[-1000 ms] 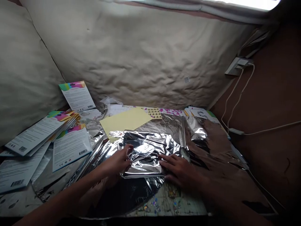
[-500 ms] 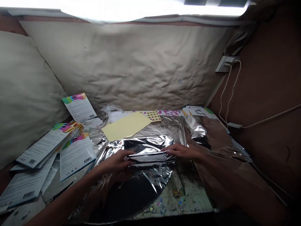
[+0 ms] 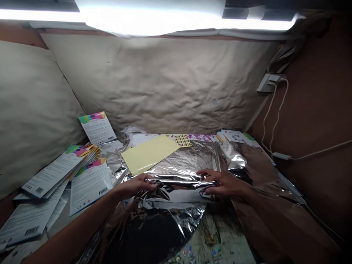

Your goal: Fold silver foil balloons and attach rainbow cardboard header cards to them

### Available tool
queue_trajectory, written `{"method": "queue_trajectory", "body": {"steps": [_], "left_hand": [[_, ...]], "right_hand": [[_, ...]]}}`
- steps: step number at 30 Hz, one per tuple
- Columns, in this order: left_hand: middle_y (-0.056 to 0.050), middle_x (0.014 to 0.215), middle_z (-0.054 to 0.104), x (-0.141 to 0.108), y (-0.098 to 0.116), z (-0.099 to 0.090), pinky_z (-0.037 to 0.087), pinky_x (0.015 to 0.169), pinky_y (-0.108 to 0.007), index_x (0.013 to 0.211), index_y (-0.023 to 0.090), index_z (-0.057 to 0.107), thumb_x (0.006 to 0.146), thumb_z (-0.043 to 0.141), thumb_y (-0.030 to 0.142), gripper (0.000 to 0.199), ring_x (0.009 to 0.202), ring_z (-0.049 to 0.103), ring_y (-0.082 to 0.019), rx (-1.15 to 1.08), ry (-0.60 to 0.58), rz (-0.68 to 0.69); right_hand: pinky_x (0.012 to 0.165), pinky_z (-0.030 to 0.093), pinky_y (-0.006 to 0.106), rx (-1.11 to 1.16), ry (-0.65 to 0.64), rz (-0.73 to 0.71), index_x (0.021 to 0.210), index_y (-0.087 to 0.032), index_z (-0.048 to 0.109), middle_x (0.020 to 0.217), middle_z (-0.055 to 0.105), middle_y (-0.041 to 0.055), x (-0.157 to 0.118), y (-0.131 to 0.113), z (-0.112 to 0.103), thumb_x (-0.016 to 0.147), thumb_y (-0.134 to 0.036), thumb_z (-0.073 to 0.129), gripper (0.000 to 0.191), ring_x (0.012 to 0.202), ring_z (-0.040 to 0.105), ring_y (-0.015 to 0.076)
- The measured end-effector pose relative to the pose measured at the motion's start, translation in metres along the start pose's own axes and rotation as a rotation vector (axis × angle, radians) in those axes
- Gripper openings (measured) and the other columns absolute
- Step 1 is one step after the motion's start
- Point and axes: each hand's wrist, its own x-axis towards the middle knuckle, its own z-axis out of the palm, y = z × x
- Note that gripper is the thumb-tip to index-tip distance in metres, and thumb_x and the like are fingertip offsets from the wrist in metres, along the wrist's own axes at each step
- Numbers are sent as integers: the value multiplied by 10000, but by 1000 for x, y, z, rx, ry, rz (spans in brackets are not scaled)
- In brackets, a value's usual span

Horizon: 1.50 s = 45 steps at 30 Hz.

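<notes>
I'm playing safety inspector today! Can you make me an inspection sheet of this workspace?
Surface: worn, speckled pale tabletop, with tiny shiny glitter bits on it.
Job's things: crinkled silver foil sheet, folded over near the hands.
Clutter: white cards with rainbow tops in loose piles on the left; pale yellow rectangular sheet lying partly on the foil; small yellow sticker sheet behind it.
Grips: left hand and right hand, fingers curled over the foil's fold.
Cables: thin white cable running from a white wall socket.
Surroundings: large beige cushion, wrinkled beige backing, bright strip light.
</notes>
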Motion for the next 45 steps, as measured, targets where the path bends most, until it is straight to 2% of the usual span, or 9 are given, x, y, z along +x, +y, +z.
{"method": "queue_trajectory", "body": {"steps": [2,5,13,19,22,29,33,38,45], "left_hand": [[-31,866,697,-5,-5,0,458,761,-295,907,164,697,672,803,455,388,805,613,-196,-36,5,-51],[9,707,627,-5,-12,3,412,658,-263,822,164,676,691,764,531,399,676,553,-157,6,56,-95],[11,667,625,-5,-8,4,366,582,-253,912,174,633,814,596,633,471,633,568,-169,401,238,-9],[-111,1100,699,-7,12,31,478,831,-375,1344,182,506,974,453,423,445,1026,651,-281,1186,652,116],[-116,1488,481,-2,-1,63,337,1105,-458,1456,214,436,991,406,489,541,1395,396,-303,1355,495,356],[-76,1636,179,4,-56,86,70,1160,-637,1570,269,219,940,279,702,767,1501,97,-386,1343,415,218],[-66,1643,148,3,-55,85,57,1165,-634,1577,281,177,940,276,700,769,1505,72,-378,1317,411,213],[-130,1637,155,-3,-54,91,63,1177,-615,1578,199,197,934,296,700,822,1506,76,-378,1326,472,207],[-170,1631,149,-19,-63,93,93,1176,-603,1578,174,191,910,302,735,880,1500,95,-393,1319,445,142]], "right_hand": [[936,485,358,12,-18,25,1187,-235,700,1313,614,73,0,-5,4,805,-467,704,447,1157,588,267],[787,495,310,-2,-46,96,910,-180,752,935,707,49,3,-4,16,859,-428,618,286,880,653,222],[610,391,266,-156,191,312,755,-192,676,684,653,3,-6,5,52,897,-490,549,355,673,594,179],[672,407,276,-106,277,385,791,-201,673,770,705,10,0,18,61,832,-403,623,212,774,634,205],[672,417,273,-80,248,391,820,-205,671,790,722,7,2,23,59,839,-411,618,213,785,651,206],[733,468,318,-337,308,448,940,-211,674,919,733,37,-2,4,62,870,-445,620,250,849,669,236],[1055,371,472,-755,499,259,1314,-202,576,1432,536,126,-1,-21,81,894,-404,617,468,1321,456,350],[1190,179,529,-689,125,22,1557,-277,266,1623,247,62,14,-12,109,961,-577,448,691,1495,181,315],[1199,136,541,-653,66,20,1565,-310,222,1644,144,57,19,0,111,965,-623,399,700,1510,109,313]]}}
